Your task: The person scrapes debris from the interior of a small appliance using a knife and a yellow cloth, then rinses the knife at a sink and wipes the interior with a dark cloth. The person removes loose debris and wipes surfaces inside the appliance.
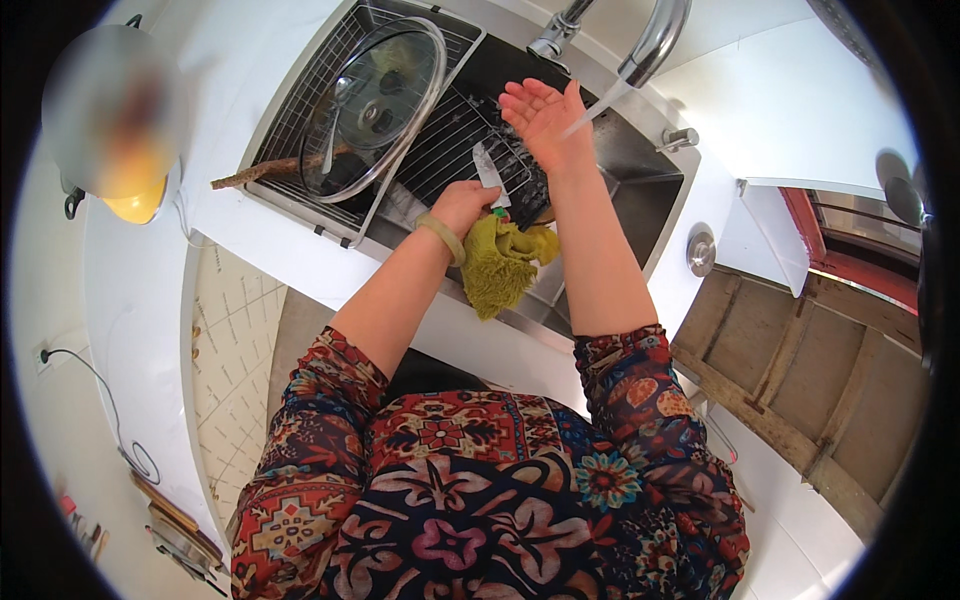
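Note:
My left hand (pixel 463 206) grips a small knife (pixel 490 169) with a wet blade pointing away from me, and a shaggy yellow-green cloth (pixel 496 262) hangs below the fingers. Part of the knife's handle is hidden by the hand and cloth. My right hand (pixel 551 124) is held palm up with fingers apart, holding nothing. Water runs from the chrome faucet (pixel 656 45) onto this palm and wrist. Both hands are over the stainless steel sink (pixel 652 202), where a wire rack (pixel 450 135) lies below them.
A dish rack (pixel 367 225) spans the sink's left side, bearing a glass pan lid (pixel 401 112), a spoon and a rough brown stick (pixel 262 171). At the far left stands a yellow vessel (pixel 139 202), partly blurred. A wooden panel (pixel 787 360) is at the right.

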